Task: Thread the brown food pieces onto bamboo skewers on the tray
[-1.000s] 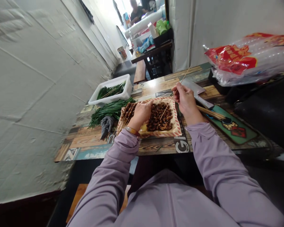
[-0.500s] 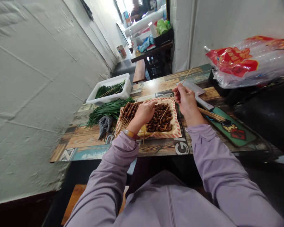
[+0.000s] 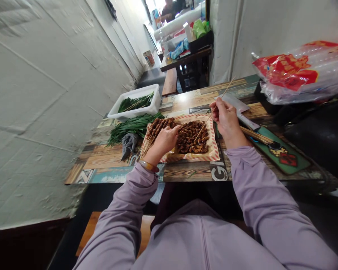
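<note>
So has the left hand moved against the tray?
Yes: the left hand drew back slightly, toward the near-left edge of the tray.

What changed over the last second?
Left hand slid back slightly toward the near left edge of the paper tray, uncovering more of the loaded skewers. Right hand still pinches the bamboo skewer, tip in the brown pieces. Nothing picked up or released; chives, cleaver unmoved.

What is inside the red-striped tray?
A heap of brown glazed pieces, loaded skewers at its left, and the tip of a stick held by the right hand. The left hand covers part of the tray, so what lies under it cannot be seen.
</note>
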Demonstrator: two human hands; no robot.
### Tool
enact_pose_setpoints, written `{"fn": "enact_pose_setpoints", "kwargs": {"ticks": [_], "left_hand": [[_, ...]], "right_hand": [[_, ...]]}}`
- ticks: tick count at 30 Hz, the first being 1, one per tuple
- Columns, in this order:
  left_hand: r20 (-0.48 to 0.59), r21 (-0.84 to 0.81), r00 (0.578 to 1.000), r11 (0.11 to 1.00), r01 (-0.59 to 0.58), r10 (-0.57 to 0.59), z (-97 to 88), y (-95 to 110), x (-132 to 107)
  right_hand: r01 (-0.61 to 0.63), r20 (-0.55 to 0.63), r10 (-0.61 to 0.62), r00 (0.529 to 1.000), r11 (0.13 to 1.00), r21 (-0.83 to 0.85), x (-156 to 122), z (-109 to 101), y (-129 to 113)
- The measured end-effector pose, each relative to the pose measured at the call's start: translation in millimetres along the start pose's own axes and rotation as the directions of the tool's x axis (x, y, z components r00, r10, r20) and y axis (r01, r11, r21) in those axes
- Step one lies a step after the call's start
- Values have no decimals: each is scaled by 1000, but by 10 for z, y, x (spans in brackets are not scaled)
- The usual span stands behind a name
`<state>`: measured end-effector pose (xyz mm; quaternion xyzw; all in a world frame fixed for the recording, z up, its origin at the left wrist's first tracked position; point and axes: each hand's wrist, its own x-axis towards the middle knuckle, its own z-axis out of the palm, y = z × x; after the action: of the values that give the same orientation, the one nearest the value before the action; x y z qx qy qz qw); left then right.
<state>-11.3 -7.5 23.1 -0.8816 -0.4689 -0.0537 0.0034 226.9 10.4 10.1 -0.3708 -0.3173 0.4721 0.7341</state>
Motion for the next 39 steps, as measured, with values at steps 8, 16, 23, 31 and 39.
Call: {"fn": "enact_pose_setpoints", "kwargs": {"ticks": [8,16,23,31,39], "left_hand": [[-18,-86,998,994,-69,67,-63,198,-152],[96,63,995,998,-4,-2,-44,229,-419],[34,-24,998,999,-45,45,87,432,-87],[23,34,998,997,-66,65,55,528,185],[-32,58,987,986,-156,159,191,378,164]], "right_hand": [[-13,-42,11,999,999,-47,-4,-4,-84],[-22,-23,21,1000,999,-28,6,-22,-77],[21,-32,-25,999,993,-115,-40,-35,-74],[9,-38,-13,999,994,-105,-72,-57,-65],[25,33,-16,999,952,-306,-144,23,-9]]}}
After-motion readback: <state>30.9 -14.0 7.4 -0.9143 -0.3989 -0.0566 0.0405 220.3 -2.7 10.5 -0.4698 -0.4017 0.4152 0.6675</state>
